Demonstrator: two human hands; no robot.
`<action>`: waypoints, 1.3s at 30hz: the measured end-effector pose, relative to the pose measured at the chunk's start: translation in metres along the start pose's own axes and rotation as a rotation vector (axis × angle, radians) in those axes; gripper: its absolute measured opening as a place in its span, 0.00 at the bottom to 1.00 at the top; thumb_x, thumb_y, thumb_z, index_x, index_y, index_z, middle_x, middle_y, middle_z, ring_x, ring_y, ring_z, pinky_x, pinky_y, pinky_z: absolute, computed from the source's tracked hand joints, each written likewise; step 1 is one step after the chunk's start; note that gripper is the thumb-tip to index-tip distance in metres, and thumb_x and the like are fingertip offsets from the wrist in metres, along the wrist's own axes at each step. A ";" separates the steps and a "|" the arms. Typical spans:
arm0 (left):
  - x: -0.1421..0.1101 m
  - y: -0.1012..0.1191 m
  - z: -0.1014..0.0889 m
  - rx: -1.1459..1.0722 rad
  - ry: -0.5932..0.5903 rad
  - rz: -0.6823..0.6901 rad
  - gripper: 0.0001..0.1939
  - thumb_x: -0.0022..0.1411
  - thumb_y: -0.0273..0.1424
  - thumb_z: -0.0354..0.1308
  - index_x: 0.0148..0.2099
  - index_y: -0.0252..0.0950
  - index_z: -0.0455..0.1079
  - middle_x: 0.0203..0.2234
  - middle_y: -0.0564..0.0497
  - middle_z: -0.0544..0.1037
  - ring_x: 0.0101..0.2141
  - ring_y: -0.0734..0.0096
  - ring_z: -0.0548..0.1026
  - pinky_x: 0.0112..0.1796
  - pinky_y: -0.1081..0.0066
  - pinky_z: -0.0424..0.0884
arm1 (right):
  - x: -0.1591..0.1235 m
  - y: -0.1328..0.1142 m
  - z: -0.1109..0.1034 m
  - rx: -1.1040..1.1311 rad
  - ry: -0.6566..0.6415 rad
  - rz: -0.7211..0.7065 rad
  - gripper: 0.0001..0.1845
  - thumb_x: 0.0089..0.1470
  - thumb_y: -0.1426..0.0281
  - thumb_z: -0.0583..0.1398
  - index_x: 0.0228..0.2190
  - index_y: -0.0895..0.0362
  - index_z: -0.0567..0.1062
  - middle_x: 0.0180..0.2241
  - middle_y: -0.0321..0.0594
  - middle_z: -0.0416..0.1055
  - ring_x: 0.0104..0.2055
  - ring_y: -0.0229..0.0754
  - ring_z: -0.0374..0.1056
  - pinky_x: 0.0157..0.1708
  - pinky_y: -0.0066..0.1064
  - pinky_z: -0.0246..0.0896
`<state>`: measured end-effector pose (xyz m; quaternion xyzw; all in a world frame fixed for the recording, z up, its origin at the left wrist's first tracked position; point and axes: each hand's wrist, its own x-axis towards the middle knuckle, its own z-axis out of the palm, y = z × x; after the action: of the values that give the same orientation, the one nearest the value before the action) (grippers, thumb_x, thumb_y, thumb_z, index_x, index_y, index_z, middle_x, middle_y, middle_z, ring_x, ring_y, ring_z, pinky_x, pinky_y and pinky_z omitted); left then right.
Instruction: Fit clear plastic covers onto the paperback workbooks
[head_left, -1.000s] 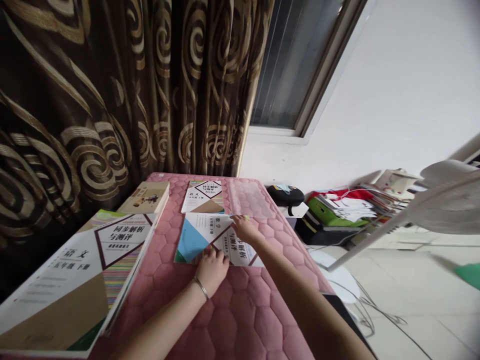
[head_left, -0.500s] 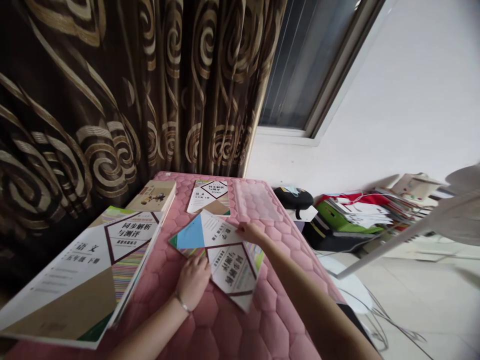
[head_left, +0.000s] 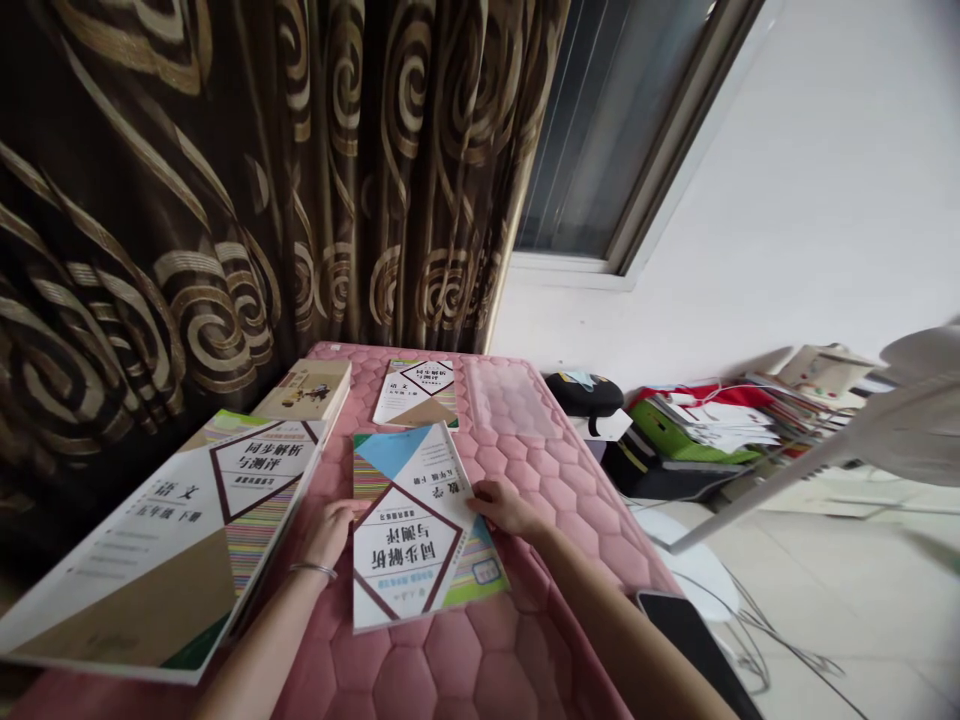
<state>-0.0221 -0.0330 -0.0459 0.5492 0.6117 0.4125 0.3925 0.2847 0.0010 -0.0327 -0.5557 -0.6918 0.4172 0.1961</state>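
A workbook (head_left: 409,545) with a white, blue and striped cover is in front of me, its printing upside down to my view. My left hand (head_left: 330,532) pinches its left edge, and a bracelet circles that wrist. At the opposite edge, my right hand (head_left: 505,506) has its fingers closed on the cover's side. To the left lies a large stack of similar workbooks (head_left: 142,560). Another workbook (head_left: 418,392) rests flat just beyond the held one, and a transparent plastic sleeve (head_left: 511,398) lies to its right.
Pink quilted padding (head_left: 405,665) covers the surface. A tan book (head_left: 304,390) sits behind the stack, against a brown patterned curtain (head_left: 352,170). On the right are a black case (head_left: 586,393), a dark flat device (head_left: 690,640), a white lamp (head_left: 780,480) and piled papers (head_left: 712,425).
The workbook has turned from a slanted position to nearly straight and moved slightly toward me. My left hand has shifted left to its side edge; my right hand still grips the right side.
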 end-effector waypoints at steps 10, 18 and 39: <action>0.073 0.052 0.019 -0.036 0.106 0.071 0.12 0.47 0.30 0.60 0.37 0.33 0.72 0.36 0.44 0.81 0.37 0.64 0.78 0.39 0.68 0.73 | 0.007 -0.011 -0.021 -0.007 0.334 0.066 0.12 0.57 0.62 0.52 0.28 0.56 0.68 0.20 0.33 0.66 0.20 0.35 0.61 0.19 0.24 0.54; 0.107 0.041 0.047 0.260 0.135 -0.023 0.06 0.47 0.24 0.60 0.27 0.36 0.66 0.23 0.54 0.77 0.29 0.70 0.76 0.32 0.74 0.68 | 0.031 0.008 -0.022 -0.198 0.379 0.151 0.24 0.57 0.72 0.51 0.56 0.58 0.63 0.34 0.41 0.76 0.35 0.40 0.71 0.33 0.26 0.62; 0.009 0.046 0.076 0.816 -0.178 0.603 0.15 0.62 0.28 0.54 0.49 0.46 0.71 0.53 0.51 0.73 0.54 0.63 0.68 0.58 0.51 0.51 | -0.004 -0.014 0.021 -0.808 0.451 -0.165 0.22 0.63 0.65 0.48 0.56 0.52 0.66 0.56 0.47 0.64 0.55 0.49 0.60 0.51 0.38 0.57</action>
<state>0.0643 -0.0160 -0.0294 0.8425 0.5017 0.1865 0.0605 0.2622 -0.0105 -0.0325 -0.6075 -0.7808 -0.0337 0.1423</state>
